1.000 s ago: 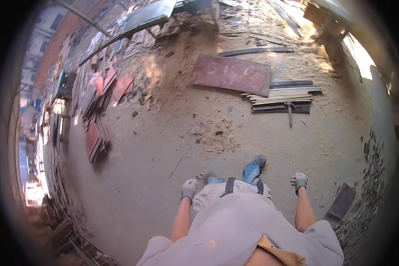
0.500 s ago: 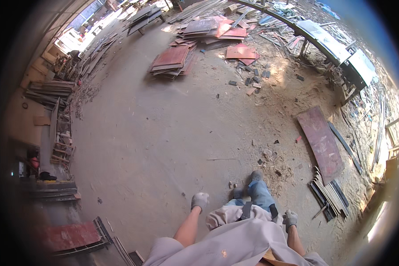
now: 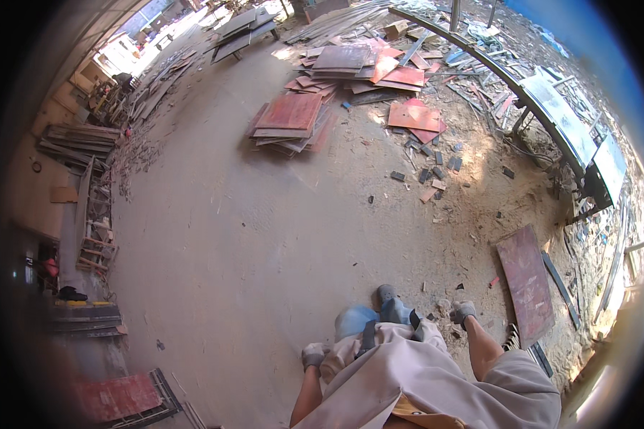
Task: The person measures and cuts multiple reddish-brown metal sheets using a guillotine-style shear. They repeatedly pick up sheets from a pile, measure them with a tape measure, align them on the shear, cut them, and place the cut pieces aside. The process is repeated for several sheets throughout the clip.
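Both gloved hands, left hand [image 3: 313, 355] and right hand [image 3: 463, 312], hang loosely curled and hold nothing; nearest lies the red board [image 3: 527, 282] on the dirt floor [image 3: 265, 236] at three o'clock, untouched.

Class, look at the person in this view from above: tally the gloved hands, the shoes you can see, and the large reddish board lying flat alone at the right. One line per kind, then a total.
Gloved hands: 2, the left hand and the right hand, both empty
Shoes in view: 1, a grey shoe
Lone reddish board at the right: 1
Total: 4
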`<state>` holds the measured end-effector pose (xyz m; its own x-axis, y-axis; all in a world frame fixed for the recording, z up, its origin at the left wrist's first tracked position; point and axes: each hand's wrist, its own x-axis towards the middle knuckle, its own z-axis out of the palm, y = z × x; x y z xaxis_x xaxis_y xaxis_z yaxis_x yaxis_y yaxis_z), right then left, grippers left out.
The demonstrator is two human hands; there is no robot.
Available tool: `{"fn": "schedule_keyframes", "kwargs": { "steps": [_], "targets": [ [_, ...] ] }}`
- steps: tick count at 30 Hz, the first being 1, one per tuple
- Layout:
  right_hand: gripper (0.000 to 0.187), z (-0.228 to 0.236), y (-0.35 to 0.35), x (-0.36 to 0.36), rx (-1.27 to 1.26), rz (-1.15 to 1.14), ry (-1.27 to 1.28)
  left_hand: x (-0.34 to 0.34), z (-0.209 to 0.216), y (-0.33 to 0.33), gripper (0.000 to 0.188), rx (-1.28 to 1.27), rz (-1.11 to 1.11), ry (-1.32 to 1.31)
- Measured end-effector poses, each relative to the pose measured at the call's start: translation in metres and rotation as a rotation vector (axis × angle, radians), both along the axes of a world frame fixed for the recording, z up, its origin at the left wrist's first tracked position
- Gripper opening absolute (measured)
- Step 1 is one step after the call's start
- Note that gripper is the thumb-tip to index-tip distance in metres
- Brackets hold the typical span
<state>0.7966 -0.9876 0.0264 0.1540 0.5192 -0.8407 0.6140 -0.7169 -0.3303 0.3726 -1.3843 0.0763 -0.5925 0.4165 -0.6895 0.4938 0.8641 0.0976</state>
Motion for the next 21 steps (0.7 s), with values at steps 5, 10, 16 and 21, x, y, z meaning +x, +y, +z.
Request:
{"fn": "schedule_keyframes", "kwargs": {
  "steps": [5,10,16,21],
  "targets": [
    [0.033,0.036,0.184,-0.283,0.135,0.157,0.265,-0.119,-0.024,0.088,0.029,0.285,0.582,-0.175],
    [0.035,0.051,0.298,-0.509,0.186,0.291,0.400,-0.232,-0.078,0.172,0.028,0.383,0.886,-0.211],
    [0.034,0.013,0.406,-0.674,0.029,0.253,0.271,-0.493,-0.099,0.339,0.025,-0.115,-0.293,0.026],
    [0.038,-0.027,0.513,-0.773,-0.040,0.014,0.195,-0.725,-0.090,0.516,0.010,0.644,1.397,-0.831]
  ]
}}
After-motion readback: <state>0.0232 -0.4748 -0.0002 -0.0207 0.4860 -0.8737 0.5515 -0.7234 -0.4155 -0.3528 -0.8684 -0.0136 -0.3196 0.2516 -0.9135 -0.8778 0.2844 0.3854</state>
